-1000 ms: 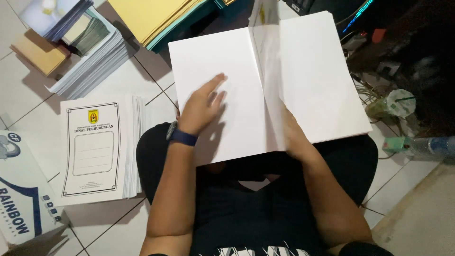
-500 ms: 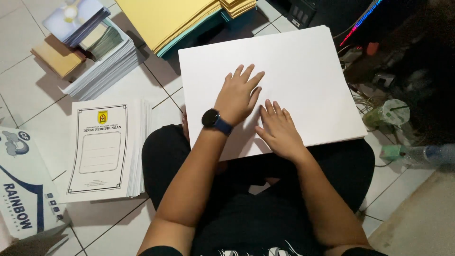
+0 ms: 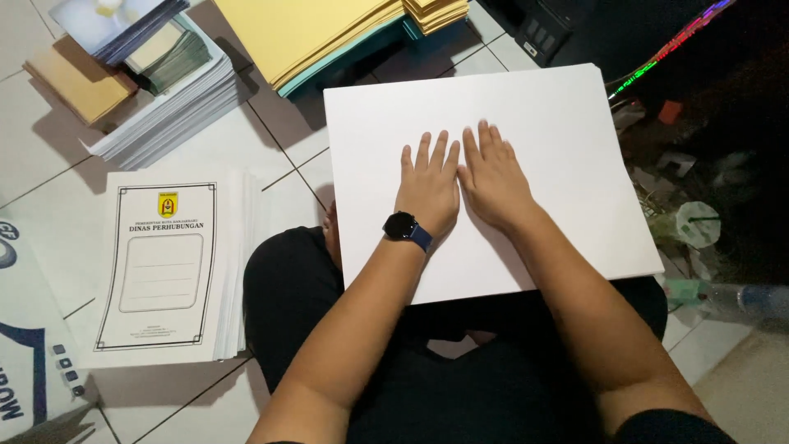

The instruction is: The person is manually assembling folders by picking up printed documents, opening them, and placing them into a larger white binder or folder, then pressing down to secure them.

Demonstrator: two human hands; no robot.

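On the lap, a large white sheet point(image 3: 526, 140) lies flat, its near edge over the dark trousers. Left hand point(image 3: 429, 187) and right hand point(image 3: 491, 177) both rest palm-down at its centre, fingers spread flat, thumbs touching (neither grips anything). Black wristwatch point(image 3: 403, 226) on left wrist. Floor tiles point(image 3: 49, 214), left side: stack of printed white covers point(image 3: 160, 263). Far edge: yellow paper stack point(image 3: 304, 29); far-left corner: white paper pile point(image 3: 168, 115).

floor: pale square tiles point(image 3: 49, 189) with dark grout lines, kinda grubby
light: bright on the left, right side goes pretty dark
glow: rainbow LED strip point(image 3: 670, 51), top right corner
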